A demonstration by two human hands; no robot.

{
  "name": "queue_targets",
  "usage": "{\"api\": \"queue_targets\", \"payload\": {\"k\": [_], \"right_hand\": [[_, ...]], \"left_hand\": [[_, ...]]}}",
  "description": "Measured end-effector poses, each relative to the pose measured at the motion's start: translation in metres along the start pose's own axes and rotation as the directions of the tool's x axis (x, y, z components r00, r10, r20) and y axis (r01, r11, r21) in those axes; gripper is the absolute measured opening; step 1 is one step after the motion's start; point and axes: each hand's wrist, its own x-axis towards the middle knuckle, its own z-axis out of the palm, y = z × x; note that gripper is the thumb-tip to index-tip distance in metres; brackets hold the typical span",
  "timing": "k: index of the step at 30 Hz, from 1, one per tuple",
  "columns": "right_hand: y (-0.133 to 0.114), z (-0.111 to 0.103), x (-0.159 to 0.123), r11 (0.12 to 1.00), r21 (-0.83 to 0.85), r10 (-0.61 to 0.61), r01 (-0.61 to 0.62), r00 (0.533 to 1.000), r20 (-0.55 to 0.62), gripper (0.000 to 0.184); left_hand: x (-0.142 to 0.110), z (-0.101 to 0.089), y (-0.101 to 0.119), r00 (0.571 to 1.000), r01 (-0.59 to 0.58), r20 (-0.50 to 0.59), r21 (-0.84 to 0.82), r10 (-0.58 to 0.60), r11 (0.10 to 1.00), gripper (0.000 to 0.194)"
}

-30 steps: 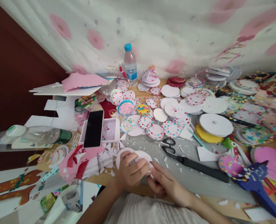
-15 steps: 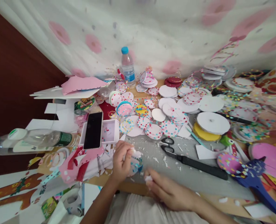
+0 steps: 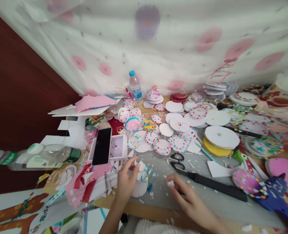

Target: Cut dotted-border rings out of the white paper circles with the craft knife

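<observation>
My left hand (image 3: 126, 178) pinches a small crumpled white piece (image 3: 141, 166) between thumb and forefinger; whether it is paper or foam I cannot tell. Just below lie a piece with blue dots (image 3: 144, 175) and a plain white disc (image 3: 139, 189), close to the fingers. To the right, my right hand (image 3: 189, 198) holds a tiny white scrap (image 3: 170, 184) at its fingertips, its other fingers loosely curled. The two hands are apart over the grey mat (image 3: 158, 195), which is strewn with white shreds.
Scissors (image 3: 178, 161) and a black-handled tool (image 3: 217, 186) lie right of the hands. Several decorated discs (image 3: 162, 146) cover the middle. A phone (image 3: 102, 146) rests on a white box (image 3: 119, 146). Bottles (image 3: 68, 153) lie left; a water bottle (image 3: 135, 87) stands behind. A blue tape dispenser (image 3: 275, 195) is far right.
My right hand has moved right and its fingers have loosened somewhat. The white disc below my left hand is more visible. The whole view has shifted slightly upward.
</observation>
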Motion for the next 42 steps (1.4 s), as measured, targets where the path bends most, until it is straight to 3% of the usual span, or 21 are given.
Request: {"api": "queue_targets", "payload": {"k": [5,10,15,20,27,31,34,38,42], "right_hand": [[0.024,0.014,0.003,0.998,0.000,-0.070,0.070,0.993,-0.091,0.028],[0.028,0.019,0.008,0.992,0.008,-0.126,0.128,0.979,-0.158,0.029],[0.032,0.020,0.007,0.985,0.038,-0.159,0.168,0.972,-0.175,0.029],[0.034,0.019,0.005,0.976,0.071,-0.194,0.208,0.968,-0.161,0.029],[0.037,0.019,0.001,0.969,0.081,-0.219,0.232,0.965,-0.146,0.024],[0.036,0.019,-0.002,0.963,0.047,-0.255,0.264,0.957,-0.141,0.021],[0.035,0.018,-0.002,0.952,0.006,-0.302,0.306,0.943,-0.142,0.020],[0.036,0.018,-0.003,0.925,-0.069,-0.379,0.373,0.914,-0.143,0.021],[0.038,0.018,-0.007,0.898,-0.145,-0.433,0.416,0.893,-0.123,0.023]], "left_hand": [[0.005,0.007,-0.006,0.996,-0.080,-0.024,0.097,0.083,0.992,0.037],[0.006,0.006,0.004,0.946,-0.259,-0.122,0.265,0.299,0.929,0.032],[-0.015,0.005,0.029,0.895,-0.440,0.048,0.244,0.443,0.864,0.028],[-0.053,0.007,0.039,0.881,-0.471,0.157,0.189,0.447,0.862,0.027],[-0.100,0.002,0.026,0.936,-0.351,0.074,0.088,0.345,0.932,0.024],[-0.115,-0.002,0.026,0.956,-0.292,0.028,0.021,0.292,0.956,0.020],[-0.119,-0.001,0.027,0.984,-0.169,0.038,-0.082,0.173,0.982,0.021],[-0.110,0.008,0.030,0.990,0.109,0.125,-0.322,-0.072,0.941,0.031],[-0.095,0.026,0.039,0.924,0.315,0.342,-0.430,-0.170,0.846,0.044]]}}
